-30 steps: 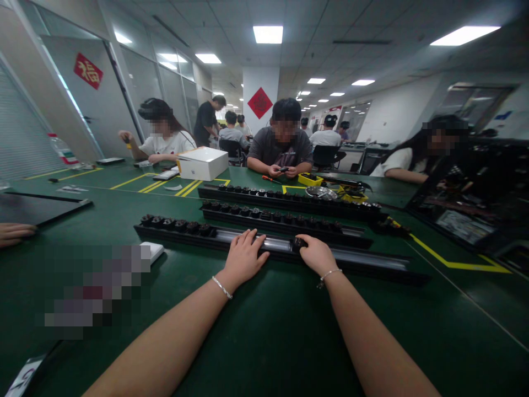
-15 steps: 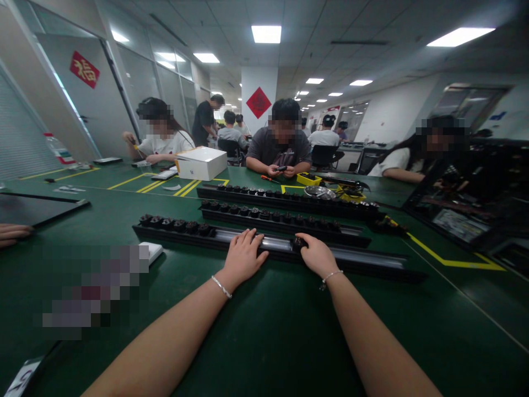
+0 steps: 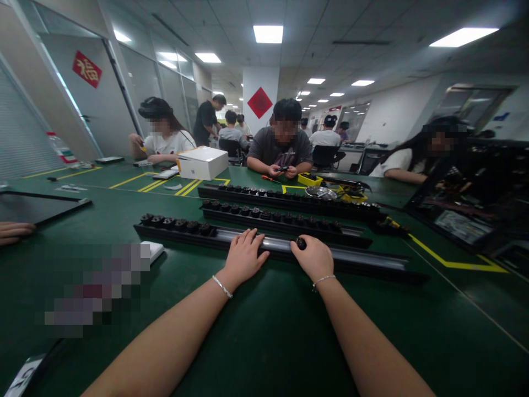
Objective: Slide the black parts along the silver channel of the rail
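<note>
— Black, that long rail [image 3: 363, 262] nearest the person; it is lying across the green table [image 3: 264, 342], running from left to right. What are the hands doing on it?

— Both are resting on its middle stretch. The left hand [image 3: 243, 258] is lying flat and spread, fingers reaching over the shiny metal channel of the rail, gripping nothing. The right hand [image 3: 314, 256] is sitting just beside it, curled, with its fingertips pinching a small black knob [image 3: 301, 242] against the rail.

— Are other such knobs showing?

— Yes, a row of black knobs [image 3: 177, 224] is sitting in the left part of the same rail, well apart from the pinched one. Two more rails are lying behind it: a middle rail [image 3: 285, 219] and a far rail [image 3: 289, 197], both carrying knobs along their length.

— And around them?

— A white box [image 3: 202, 163] is standing at the far left of the rails. A person in a grey shirt [image 3: 281, 146] is sitting across the table, holding something small in both hands. Someone else's fingers [image 3: 14, 231] are resting on the table at the left edge, near a dark tray [image 3: 37, 205].
</note>
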`<state>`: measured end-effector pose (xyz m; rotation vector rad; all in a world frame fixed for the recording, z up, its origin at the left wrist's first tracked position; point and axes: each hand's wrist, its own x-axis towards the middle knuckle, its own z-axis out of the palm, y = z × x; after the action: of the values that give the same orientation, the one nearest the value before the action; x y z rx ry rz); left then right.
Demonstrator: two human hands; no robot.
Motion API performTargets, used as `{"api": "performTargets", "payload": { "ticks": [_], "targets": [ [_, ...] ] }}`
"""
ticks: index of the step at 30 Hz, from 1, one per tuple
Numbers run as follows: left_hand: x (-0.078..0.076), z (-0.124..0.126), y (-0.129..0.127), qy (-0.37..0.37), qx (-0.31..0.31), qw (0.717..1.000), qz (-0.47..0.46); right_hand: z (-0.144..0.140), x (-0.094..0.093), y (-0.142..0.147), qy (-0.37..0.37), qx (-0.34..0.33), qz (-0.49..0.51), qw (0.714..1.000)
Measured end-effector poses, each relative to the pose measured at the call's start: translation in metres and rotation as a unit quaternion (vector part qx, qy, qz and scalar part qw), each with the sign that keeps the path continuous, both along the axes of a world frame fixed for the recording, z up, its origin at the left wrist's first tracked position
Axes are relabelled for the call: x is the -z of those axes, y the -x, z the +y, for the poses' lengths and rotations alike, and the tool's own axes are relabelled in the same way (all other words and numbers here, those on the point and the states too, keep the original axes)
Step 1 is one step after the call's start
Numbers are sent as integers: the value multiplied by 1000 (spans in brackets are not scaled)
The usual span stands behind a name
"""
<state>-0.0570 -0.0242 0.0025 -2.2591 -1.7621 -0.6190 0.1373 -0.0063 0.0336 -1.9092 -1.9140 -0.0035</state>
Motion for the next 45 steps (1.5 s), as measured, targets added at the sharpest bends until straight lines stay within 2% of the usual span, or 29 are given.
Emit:
{"api": "performTargets", "payload": {
  "ticks": [28,45],
  "targets": [
    [0,0,1,-5,2,1000,5,-1,3,3,-3,44,17,999],
    [1,0,1,-12,3,1000,5,2,6,2,-1,48,28,998]
  ]
}}
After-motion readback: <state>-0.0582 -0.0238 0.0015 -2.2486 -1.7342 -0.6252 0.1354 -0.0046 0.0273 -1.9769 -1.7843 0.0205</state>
